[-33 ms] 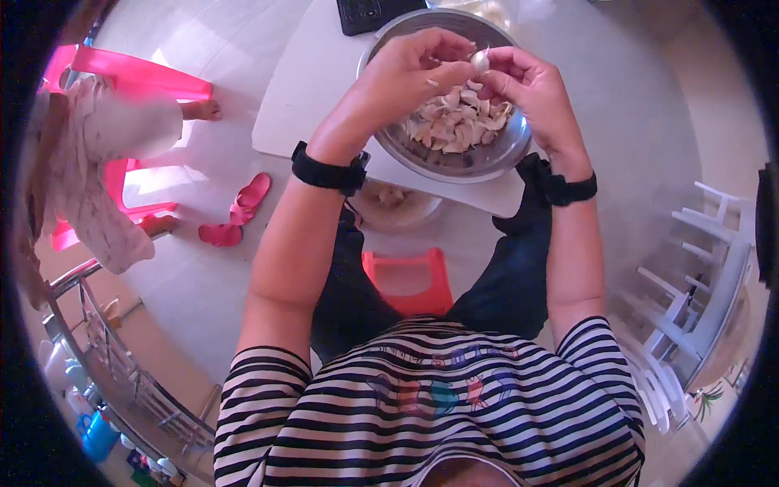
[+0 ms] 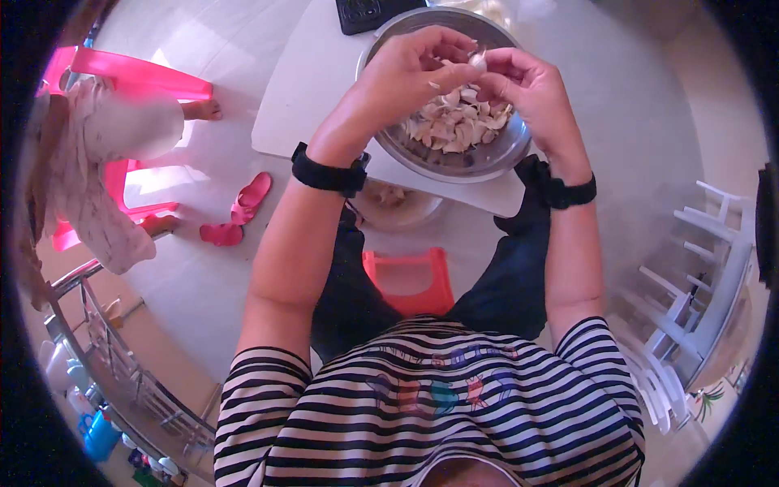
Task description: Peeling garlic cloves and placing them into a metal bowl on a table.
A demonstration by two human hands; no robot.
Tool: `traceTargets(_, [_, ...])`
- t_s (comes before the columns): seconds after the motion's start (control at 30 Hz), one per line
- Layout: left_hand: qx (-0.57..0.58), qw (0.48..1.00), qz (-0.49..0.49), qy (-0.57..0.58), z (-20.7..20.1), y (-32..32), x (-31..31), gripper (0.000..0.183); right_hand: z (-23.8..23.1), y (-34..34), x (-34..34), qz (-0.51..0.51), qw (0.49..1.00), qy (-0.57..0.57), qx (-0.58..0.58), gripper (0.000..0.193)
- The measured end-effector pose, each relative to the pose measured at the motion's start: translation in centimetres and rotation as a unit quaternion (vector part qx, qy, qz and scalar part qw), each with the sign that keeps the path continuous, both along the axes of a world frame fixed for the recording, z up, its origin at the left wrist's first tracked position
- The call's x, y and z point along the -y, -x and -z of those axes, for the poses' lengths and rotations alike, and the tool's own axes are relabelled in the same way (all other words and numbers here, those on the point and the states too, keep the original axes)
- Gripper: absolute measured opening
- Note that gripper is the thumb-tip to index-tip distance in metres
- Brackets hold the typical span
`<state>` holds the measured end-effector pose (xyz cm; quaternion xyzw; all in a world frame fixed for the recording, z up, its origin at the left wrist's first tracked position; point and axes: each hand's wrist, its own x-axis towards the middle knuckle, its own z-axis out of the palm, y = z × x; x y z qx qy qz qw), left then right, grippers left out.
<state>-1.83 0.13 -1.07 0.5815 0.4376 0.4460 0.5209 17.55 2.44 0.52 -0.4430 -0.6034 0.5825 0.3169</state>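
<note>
A pale garlic clove (image 2: pixel 479 62) is pinched between the fingertips of both hands, above a metal bowl (image 2: pixel 519 146). My left hand (image 2: pixel 414 71) comes in from the left side of the bowl, its fingers curled and its thumb against the clove. From the other side my right hand (image 2: pixel 526 81) grips the same clove between thumb and fingers. Below them a heap of garlic cloves (image 2: pixel 458 126) with pinkish-white skins lies in the bowl. A small white flake clings near my left thumb. My hands cover part of the bowl's far half.
The bowl stands on a white table (image 2: pixel 300 97) beside a dark phone (image 2: pixel 365 12). Under the table edge sits a basin (image 2: pixel 398 213) with pale scraps. A red stool (image 2: pixel 438 280) is between my legs. Pink slippers (image 2: pixel 247 203) and a seated person (image 2: pixel 105 162) are left; white racks (image 2: pixel 706 268) stand right.
The clove and my fingertips have shifted very slightly. Both hands keep their grip, and the rest looks the same.
</note>
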Motion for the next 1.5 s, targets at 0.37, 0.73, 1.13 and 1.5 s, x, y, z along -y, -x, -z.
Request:
traceTargets(0.37, [0.093, 0.995, -0.028, 0.038, 0.2, -0.4, -0.3, 0.023, 1.4, -0.4, -0.1, 0.051, 0.992, -0.017, -0.116, 0.016])
traceTargets(0.73, [0.118, 0.99, -0.034, 0.069, 0.0, -1.0, -0.6, 0.014, 1.5, 0.1, -0.6, 0.044, 0.986, -0.086, -0.135, 0.02])
traceTargets(1.13, [0.244, 0.961, -0.031, 0.128, 0.7, -1.3, -0.7, 0.013, 2.0, 0.2, -0.8, 0.045, 0.975, -0.199, -0.089, 0.023])
traceTargets(1.5, [-0.068, 0.994, -0.079, -0.027, 0.1, -1.3, -0.5, 0.017, 2.4, 0.4, -0.7, 0.046, 0.98, -0.187, -0.039, 0.022])
